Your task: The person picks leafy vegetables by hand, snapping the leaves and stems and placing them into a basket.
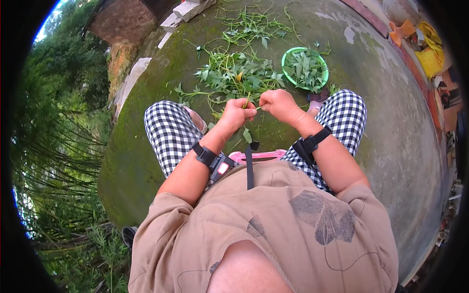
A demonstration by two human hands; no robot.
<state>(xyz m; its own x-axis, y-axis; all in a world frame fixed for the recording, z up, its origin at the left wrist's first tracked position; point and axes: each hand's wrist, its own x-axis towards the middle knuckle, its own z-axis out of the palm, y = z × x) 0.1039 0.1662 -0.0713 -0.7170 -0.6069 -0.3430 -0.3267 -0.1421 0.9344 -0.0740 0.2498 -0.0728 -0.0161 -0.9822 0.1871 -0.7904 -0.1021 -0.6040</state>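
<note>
In front of my lap, my left hand (237,115) is closed on a green leafy stem (246,133), whose leaves hang below the fingers. Close on its right, my right hand (280,105) pinches the thin end of a green stem, and a small gap separates the two hands. Beyond them a tangled heap of leafy vines (237,73) lies on the ground. A green-rimmed basket (326,73) filled with picked leaves (305,68) stands to the right of the heap.
More vines (254,25) trail farther out on the mossy concrete (132,171). Pale stone blocks (132,80) line the left edge, with bushes (63,78) past them. A yellow bag (431,53) and an orange item (401,32) lie at the far right. My knees flank the work.
</note>
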